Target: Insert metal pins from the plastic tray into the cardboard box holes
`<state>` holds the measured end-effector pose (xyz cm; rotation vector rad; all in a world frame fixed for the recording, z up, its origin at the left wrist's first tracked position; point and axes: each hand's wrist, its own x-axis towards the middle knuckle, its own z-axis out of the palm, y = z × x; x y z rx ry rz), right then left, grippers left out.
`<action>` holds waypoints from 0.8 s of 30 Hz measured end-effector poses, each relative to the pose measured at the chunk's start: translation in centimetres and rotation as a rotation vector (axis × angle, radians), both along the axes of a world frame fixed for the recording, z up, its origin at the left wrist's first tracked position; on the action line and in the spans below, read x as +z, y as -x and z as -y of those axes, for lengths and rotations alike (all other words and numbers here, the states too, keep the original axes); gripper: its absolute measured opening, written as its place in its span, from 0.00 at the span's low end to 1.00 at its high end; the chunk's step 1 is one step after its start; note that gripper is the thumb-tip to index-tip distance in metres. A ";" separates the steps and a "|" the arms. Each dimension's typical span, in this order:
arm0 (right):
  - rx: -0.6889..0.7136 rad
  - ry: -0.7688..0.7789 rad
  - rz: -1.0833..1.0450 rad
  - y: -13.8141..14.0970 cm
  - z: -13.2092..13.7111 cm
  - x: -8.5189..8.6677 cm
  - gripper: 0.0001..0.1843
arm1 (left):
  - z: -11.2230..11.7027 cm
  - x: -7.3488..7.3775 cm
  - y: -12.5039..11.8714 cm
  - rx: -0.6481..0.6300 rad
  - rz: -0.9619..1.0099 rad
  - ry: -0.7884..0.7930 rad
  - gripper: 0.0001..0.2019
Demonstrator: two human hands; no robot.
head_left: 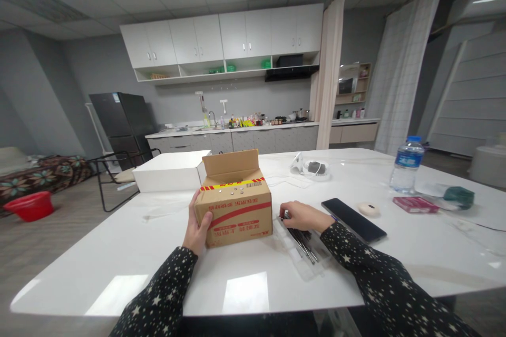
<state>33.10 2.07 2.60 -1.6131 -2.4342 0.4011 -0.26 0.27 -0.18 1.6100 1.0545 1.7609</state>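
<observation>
A small cardboard box (237, 208) with red markings and an open flap stands on the white table (253, 273). My left hand (196, 226) grips its left side, fingers wrapped round the edge. My right hand (302, 215) rests curled just right of the box, over a clear plastic tray (304, 252) of thin metal tools, its fingers pinched round a small metal piece.
A white box (169, 171) lies behind the cardboard one. A black phone (353, 219), a beige round object (369, 209), a red packet (415, 204), a water bottle (406, 164), a green object (458, 196) and a white device (315, 168) sit to the right.
</observation>
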 end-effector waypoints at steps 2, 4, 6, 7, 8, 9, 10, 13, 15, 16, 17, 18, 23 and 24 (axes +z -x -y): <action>-0.001 -0.007 -0.003 0.0 -0.1 0.0 0.14 | 0.0 0.0 0.0 0.000 0.001 -0.002 0.42; 0.007 -0.019 -0.012 0.0 -0.1 0.0 0.13 | 0.0 0.0 0.0 -0.007 0.008 0.007 0.42; 0.016 -0.038 -0.025 -0.1 -0.1 0.1 0.11 | -0.1 -0.1 0.1 -0.016 0.013 0.021 0.43; 0.019 -0.051 -0.031 -0.2 -0.1 0.1 0.10 | -0.1 -0.1 0.1 -0.018 0.014 0.025 0.43; 0.021 -0.062 -0.038 -0.2 -0.2 0.1 0.09 | -0.1 -0.1 0.1 -0.019 0.013 0.025 0.43; 0.022 -0.070 -0.047 -0.3 -0.2 0.1 0.09 | -0.2 -0.2 0.2 -0.018 0.010 0.021 0.43; 0.025 -0.074 -0.058 -0.4 -0.3 0.1 0.08 | -0.2 -0.2 0.2 -0.017 0.006 0.013 0.43; 0.033 -0.075 -0.105 -0.6 -0.5 0.1 0.05 | -0.3 -0.4 0.2 -0.012 -0.001 -0.007 0.42; 0.038 -0.074 -0.147 -0.6 -0.6 0.1 0.04 | -0.3 -0.4 0.3 -0.010 -0.002 -0.007 0.42; 0.040 -0.067 -0.172 -0.7 -0.6 0.2 0.04 | -0.3 -0.4 0.3 -0.009 -0.001 -0.007 0.41; 0.044 -0.057 -0.199 -0.7 -0.6 0.2 0.04 | -0.3 -0.3 0.2 -0.008 -0.001 -0.007 0.41; 0.048 -0.049 -0.228 -0.7 -0.6 0.3 0.04 | -0.2 -0.3 0.2 -0.006 -0.001 -0.007 0.41; 0.053 -0.019 -0.359 -0.7 -0.6 0.5 0.07 | -0.1 -0.2 0.1 0.002 0.000 -0.007 0.42; 0.054 -0.011 -0.377 -0.8 -0.6 0.5 0.09 | -0.1 -0.2 0.1 0.004 0.002 -0.007 0.42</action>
